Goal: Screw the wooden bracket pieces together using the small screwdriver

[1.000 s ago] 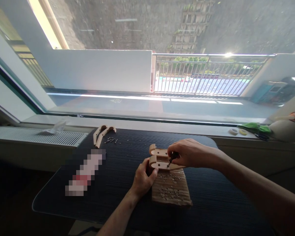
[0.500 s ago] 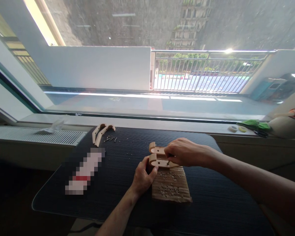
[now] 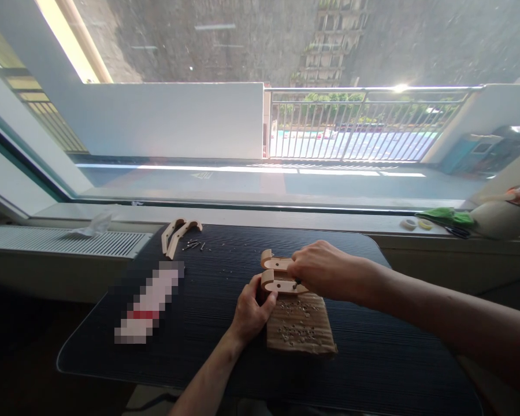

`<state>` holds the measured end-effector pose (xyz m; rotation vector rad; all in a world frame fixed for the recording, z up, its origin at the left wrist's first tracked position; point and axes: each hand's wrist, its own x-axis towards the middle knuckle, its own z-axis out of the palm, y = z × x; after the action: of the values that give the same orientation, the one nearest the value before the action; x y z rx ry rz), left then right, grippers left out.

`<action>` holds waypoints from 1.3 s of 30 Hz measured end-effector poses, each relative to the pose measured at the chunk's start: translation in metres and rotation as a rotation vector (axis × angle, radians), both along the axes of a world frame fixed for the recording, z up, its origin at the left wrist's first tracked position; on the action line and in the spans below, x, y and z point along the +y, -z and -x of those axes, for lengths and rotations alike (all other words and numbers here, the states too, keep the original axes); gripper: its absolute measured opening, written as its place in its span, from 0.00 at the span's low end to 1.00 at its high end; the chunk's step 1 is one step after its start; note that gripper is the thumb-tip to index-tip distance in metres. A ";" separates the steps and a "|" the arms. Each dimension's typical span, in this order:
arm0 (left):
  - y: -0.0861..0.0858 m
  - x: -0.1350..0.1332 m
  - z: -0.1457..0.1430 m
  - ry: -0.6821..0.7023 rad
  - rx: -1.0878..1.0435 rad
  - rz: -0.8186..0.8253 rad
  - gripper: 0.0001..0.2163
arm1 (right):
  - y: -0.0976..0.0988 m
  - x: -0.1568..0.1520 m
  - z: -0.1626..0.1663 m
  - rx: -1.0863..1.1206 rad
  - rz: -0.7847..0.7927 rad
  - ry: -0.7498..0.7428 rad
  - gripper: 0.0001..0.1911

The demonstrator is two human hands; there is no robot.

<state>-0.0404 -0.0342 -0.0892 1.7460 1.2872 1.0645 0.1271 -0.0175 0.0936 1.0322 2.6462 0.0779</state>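
A curved wooden hook [image 3: 281, 285] lies across the far end of a corrugated cardboard block [image 3: 301, 338] on the dark table. My left hand [image 3: 252, 309] is closed at its rounded left end, thumb along the near edge and fingers against the block's left side. Over the hook's right part, my right hand [image 3: 318, 267] is closed, with a small dark screw-like piece [image 3: 297, 284] at the fingertips. Whatever else those fingers grip is hidden. Just behind lies a second wooden hook [image 3: 278, 264], partly covered by the right hand. Many small holes pit the cardboard.
Two loose wooden hooks [image 3: 177, 238] and several screws [image 3: 193, 244] lie at the table's far left. A blurred-out pinkish item [image 3: 149, 303] is left of my hands. Tape rolls [image 3: 408, 224], a green cloth [image 3: 448, 217] and scissors [image 3: 457, 232] rest on the windowsill.
My right hand has turned slightly at the near hook, its fingers still closed. My left hand keeps its hold. The whole view has shifted a little.
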 end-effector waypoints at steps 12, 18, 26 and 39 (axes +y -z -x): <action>0.002 0.001 0.000 -0.007 0.000 0.014 0.14 | 0.015 0.010 -0.006 0.080 0.040 0.032 0.09; 0.000 0.001 0.000 -0.009 -0.006 0.014 0.14 | 0.006 0.007 -0.003 0.028 0.061 0.174 0.12; -0.002 -0.001 -0.001 -0.008 -0.043 0.014 0.13 | -0.003 0.000 -0.001 -0.070 -0.017 0.072 0.06; 0.000 0.000 -0.001 -0.015 -0.004 0.027 0.14 | 0.014 0.003 -0.007 0.038 0.025 0.053 0.07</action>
<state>-0.0397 -0.0345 -0.0889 1.7162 1.3087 1.0537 0.1342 -0.0149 0.0797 1.1058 2.6442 0.0138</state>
